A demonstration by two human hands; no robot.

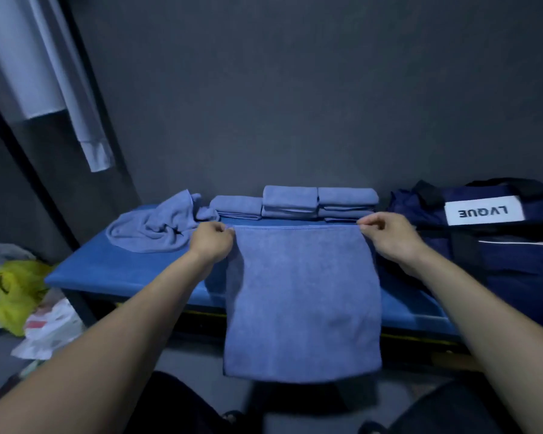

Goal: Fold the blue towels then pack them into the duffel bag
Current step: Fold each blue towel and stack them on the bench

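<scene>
A blue towel (301,302) hangs in front of me, its top edge stretched level above the blue bench (107,274). My left hand (212,241) pinches the top left corner and my right hand (389,236) pinches the top right corner. Behind it, folded blue towels (290,202) sit in low stacks along the wall. A crumpled blue towel (157,227) lies at the bench's left end. The navy duffel bag (499,242) with a white label stands at the right end.
A dark grey wall rises right behind the bench. Yellow and white plastic bags (22,296) lie on the floor at the left. Pale cloth (44,73) hangs at the upper left beside a dark post. My knees show at the bottom.
</scene>
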